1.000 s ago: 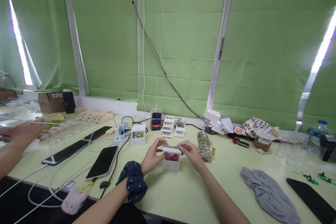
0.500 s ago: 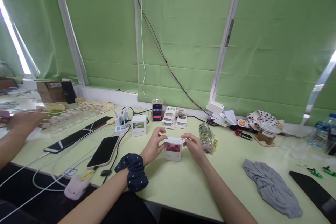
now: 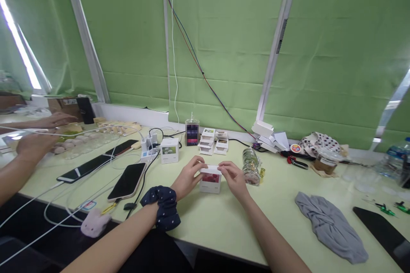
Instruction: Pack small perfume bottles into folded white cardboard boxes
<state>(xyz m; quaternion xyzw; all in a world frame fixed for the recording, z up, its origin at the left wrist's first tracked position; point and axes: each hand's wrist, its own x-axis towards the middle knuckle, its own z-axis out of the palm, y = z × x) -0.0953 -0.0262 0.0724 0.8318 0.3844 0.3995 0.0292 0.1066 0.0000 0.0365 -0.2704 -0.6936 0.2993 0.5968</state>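
A small white box with a red flower picture stands upright on the table in front of me. At its upper left corner, my left hand has thumb and fingers closed on the box. My right hand pinches the upper right edge near the top flap; the fingertips partly cover that corner. A dark dotted scrunchie circles my left wrist. Right of the box lies a stack of round clear-lidded tins. Another white box, with a green picture, stands to the left.
Opened white boxes sit behind, beside a phone. Flattened boxes are piled at the back. Phones and cables spread leftward. A grey headband lies right. Another person's hands work at far left.
My right fingers have moved left, inward over the box's top edge, and the flap at the right corner now looks folded down. At far left, the other person's second hand has come into view.
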